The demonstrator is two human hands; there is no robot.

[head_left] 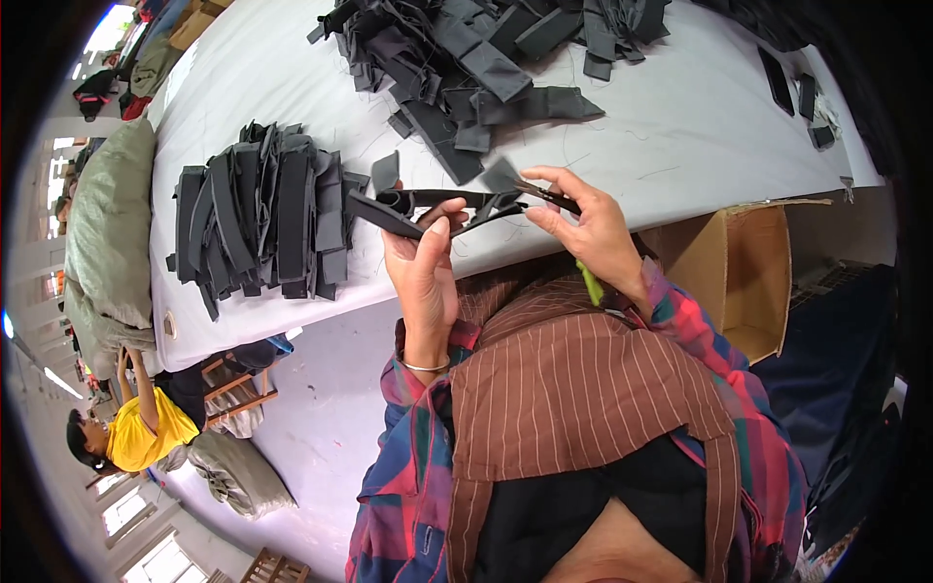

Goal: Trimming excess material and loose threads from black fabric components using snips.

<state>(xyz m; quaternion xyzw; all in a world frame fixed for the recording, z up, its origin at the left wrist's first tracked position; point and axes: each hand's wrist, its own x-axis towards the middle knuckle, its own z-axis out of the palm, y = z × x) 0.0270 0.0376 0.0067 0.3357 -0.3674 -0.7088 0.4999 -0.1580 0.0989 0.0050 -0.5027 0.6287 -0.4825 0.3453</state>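
The strip [385, 215] I hold is black and grey; my snips [552, 196] are dark; my sleeves [695, 330] are plaid, red with blue; my apron [583, 398] is brown, pale-striped; my top [564, 515] is black; the table [671, 136] is white, the box [758, 262] tan, the sack [112, 223] grey-green, the co-worker's shirt [151, 432] bright yellow.

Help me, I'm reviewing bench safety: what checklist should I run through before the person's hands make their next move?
1. Left hand has a grip on the dark strip: ok, thumb and fingers hold it.
2. Right hand has the slim dark tool secured: ok, held between thumb and fingers.
3. Left fingers apart from the tool's tip: ok, a gap shows between them.
4. Tool's tip touching the dark fabric: cannot tell, blurred there.
5. Row of strips lined up: ok, roughly side by side.
6. Far pile tidy: not ok, pieces lie jumbled.
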